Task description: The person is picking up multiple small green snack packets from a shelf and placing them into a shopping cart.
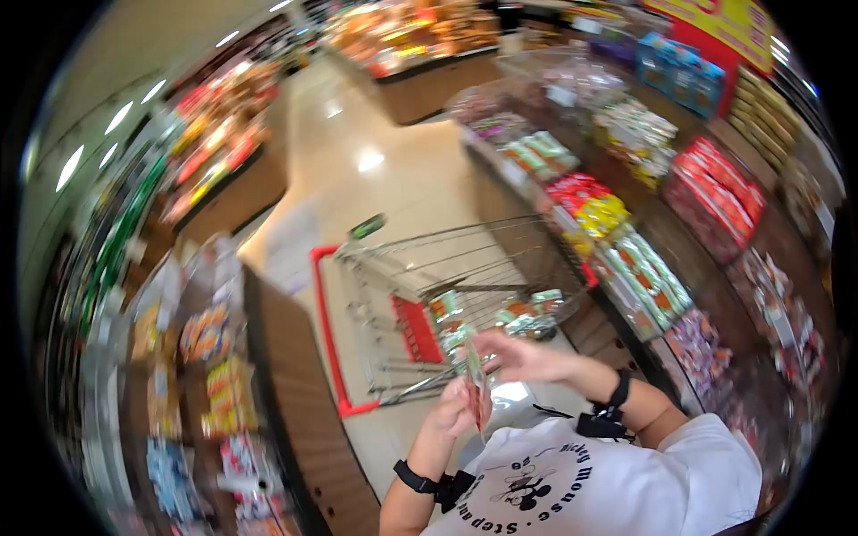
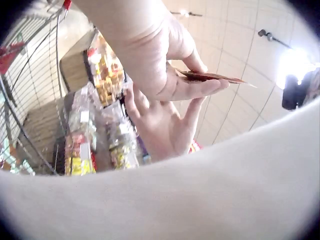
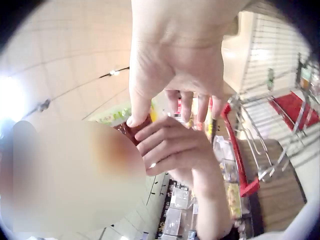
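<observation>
A thin packet with green and reddish-brown printing (image 1: 475,380) stands nearly edge-on above the shopping cart's near side. My left hand (image 1: 453,407) pinches it between thumb and fingers, and the left wrist view shows the packet (image 2: 215,78) between that hand's (image 2: 150,55) fingertips. Beside it is my right hand (image 1: 527,359), fingers extended and apart. In the right wrist view the right thumb lies against the packet (image 3: 118,118), while the other fingers of this hand (image 3: 180,67) hang loosely. Similar packets (image 1: 445,308) lie in the cart.
The metal cart with a red handle (image 1: 329,335) is directly ahead. Shelves of bagged goods (image 1: 645,279) line the right, and another display (image 1: 231,393) stands at left. A tiled aisle (image 1: 366,165) runs between displays farther away.
</observation>
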Motion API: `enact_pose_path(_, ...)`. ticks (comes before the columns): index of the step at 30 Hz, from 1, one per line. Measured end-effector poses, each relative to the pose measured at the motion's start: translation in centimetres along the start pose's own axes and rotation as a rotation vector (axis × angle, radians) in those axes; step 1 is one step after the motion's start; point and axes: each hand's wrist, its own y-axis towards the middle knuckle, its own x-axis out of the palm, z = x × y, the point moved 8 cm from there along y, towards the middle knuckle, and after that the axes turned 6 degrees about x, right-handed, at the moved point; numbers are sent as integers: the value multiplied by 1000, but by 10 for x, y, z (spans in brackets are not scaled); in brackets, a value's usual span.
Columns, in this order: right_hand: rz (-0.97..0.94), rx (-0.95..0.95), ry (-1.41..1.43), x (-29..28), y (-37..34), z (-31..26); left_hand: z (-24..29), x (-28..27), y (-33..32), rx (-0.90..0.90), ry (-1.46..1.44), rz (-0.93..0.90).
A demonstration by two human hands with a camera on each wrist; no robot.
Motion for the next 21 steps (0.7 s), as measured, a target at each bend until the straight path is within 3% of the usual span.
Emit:
enact_pose_path(3,-14,288,453,-11,-22,66,-55,-14,28,-192,-248,-63)
enact_pose_path(4,117,320,493,-27,-33,69,-81,-32,34,-303,-566,-100)
enact_pose_path(5,241,354,541,-40,-45,74,-87,-28,45,-279,-639,-13)
enact_pose_path(6,381,205,460,-66,-53,85,-102,-38,54,-349,-466,83)
enact_pose_path(9,875,3,426,-143,-105,61,-123,-60,80,-496,-21,265)
enact_pose_path(10,1007,-67,545,-173,-128,59,-124,-68,88,-524,117,312)
enact_pose_path(13,1480,-161,512,-280,-221,79,-126,-106,101,-458,45,398)
enact_pose_path(14,1770,-56,539,-306,-255,88,-126,-127,102,-423,46,442)
enact_pose_path(15,1830,-141,581,-333,-274,91,-123,-141,103,-393,39,516)
enact_pose_path(18,1849,-25,568,-424,-313,141,-111,-181,99,-298,30,712)
enact_pose_path(19,1894,48,590,-446,-321,159,-105,-179,107,-271,35,762)
enact_pose_path(21,1768,55,565,-491,-325,191,-94,-154,130,-299,133,791)
